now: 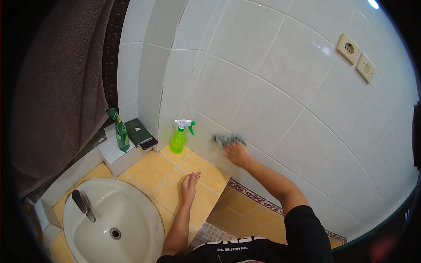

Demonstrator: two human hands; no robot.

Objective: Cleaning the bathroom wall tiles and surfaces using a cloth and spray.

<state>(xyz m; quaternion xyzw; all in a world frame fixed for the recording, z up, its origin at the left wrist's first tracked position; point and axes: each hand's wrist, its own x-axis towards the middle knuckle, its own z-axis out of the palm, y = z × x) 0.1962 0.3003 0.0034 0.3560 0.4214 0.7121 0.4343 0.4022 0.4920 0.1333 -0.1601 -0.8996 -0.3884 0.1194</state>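
Observation:
My right hand [236,154] presses a grey-and-white patterned cloth [228,139] against the white wall tiles [283,87]. The cloth and fingers look blurred. Over the yellow tiled counter [151,171] hovers my left hand [189,184], holding nothing, its fingers loosely apart. Whether it touches the tiles I cannot tell. In the counter's back corner, against the wall, a bright green spray bottle [178,141] with a white-and-green trigger head stands upright, beyond my left hand.
A cream washbasin [138,210] with a metal faucet [82,205] is at lower left. On a tiled ledge are a green pouch [121,133], a dark green booklet [138,131] and a black phone [149,143]. A brown towel [62,82] hangs left. A socket [348,48] and switch [365,68] are on the wall.

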